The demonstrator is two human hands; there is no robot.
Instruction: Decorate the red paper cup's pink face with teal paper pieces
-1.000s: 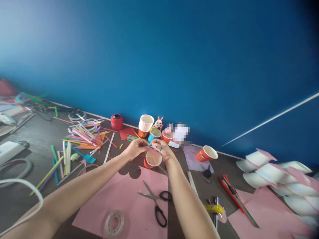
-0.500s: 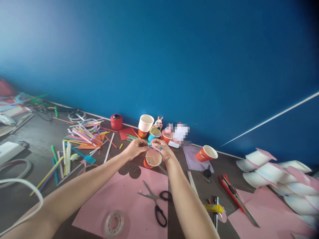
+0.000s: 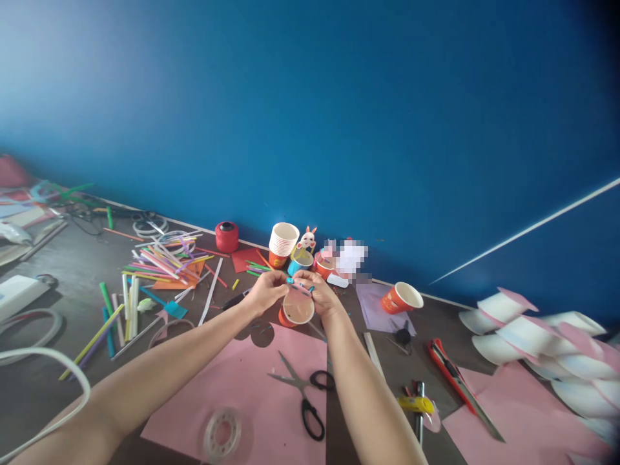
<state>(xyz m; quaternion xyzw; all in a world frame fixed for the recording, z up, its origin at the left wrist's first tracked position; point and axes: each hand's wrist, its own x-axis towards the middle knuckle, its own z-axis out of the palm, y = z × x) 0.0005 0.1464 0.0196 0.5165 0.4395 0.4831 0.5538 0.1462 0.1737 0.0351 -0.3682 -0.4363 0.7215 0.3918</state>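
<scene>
An orange paper cup (image 3: 289, 318) with a pinkish inside stands at the top edge of a pink paper sheet (image 3: 194, 413). Over its far rim my left hand (image 3: 268, 290) and my right hand (image 3: 320, 294) come together with fingertips pinched. A thin, pale piece shows between them, too small to name, with bits of blue at the fingertips. Whether the fingers also grip the rim cannot be seen. Black-handled scissors (image 3: 301, 386) lie spread on the pink sheet, near a clear tape roll (image 3: 223, 434).
Behind the hands stand stacked paper cups (image 3: 283, 242), a blue cup with a rabbit figure (image 3: 307, 239) and a red thread spool (image 3: 227, 237). Coloured straws (image 3: 162, 261) lie left. To the right are another orange cup (image 3: 400, 300), a red cutter knife (image 3: 455, 378) and white-and-pink paper shapes (image 3: 542, 349).
Both hands stay pinched over the cup with barely any movement. My left forearm has shifted slightly, uncovering a dark object beside the left wrist.
</scene>
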